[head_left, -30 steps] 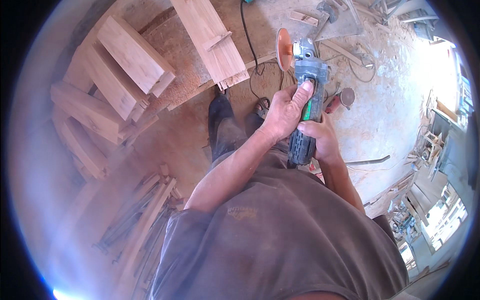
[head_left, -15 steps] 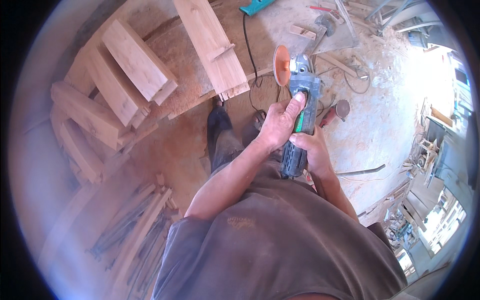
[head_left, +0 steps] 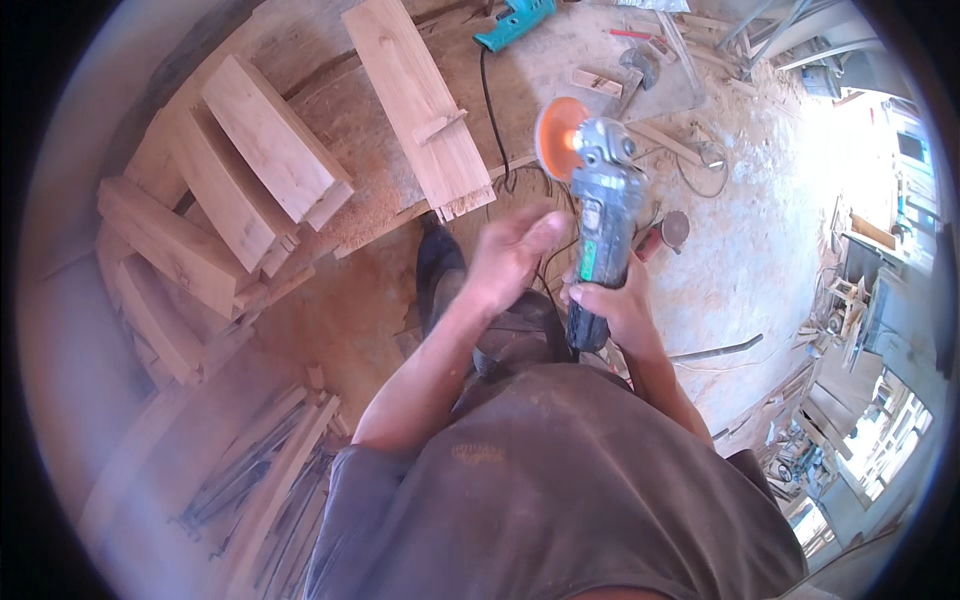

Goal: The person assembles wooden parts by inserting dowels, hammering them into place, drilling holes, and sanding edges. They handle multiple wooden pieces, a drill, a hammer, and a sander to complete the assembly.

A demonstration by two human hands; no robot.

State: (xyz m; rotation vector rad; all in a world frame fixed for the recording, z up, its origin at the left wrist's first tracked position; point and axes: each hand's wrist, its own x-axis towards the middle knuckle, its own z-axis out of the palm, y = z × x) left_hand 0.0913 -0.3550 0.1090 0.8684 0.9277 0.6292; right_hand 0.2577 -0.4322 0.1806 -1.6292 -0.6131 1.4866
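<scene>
Grey angle grinder w/ orange disc (head_left: 598, 215) held upright at chest height, right hand (head_left: 612, 305) wrapped round its rear handle, left hand (head_left: 510, 255) blurred, apparently open, just beside body, above sawdust-strewn floor (head_left: 380, 300).

Two hands are seen, the left hand (head_left: 510, 258) and the right hand (head_left: 612, 305). One angle grinder (head_left: 598, 215) with one orange disc (head_left: 556, 135) is counted. One teal power tool (head_left: 512, 20) and one long plank (head_left: 415, 100) are seen on the floor.

Left hand (head_left: 510, 255) motion-blurred; right hand (head_left: 612, 305) hides the grinder's (head_left: 600, 215) grip.
</scene>
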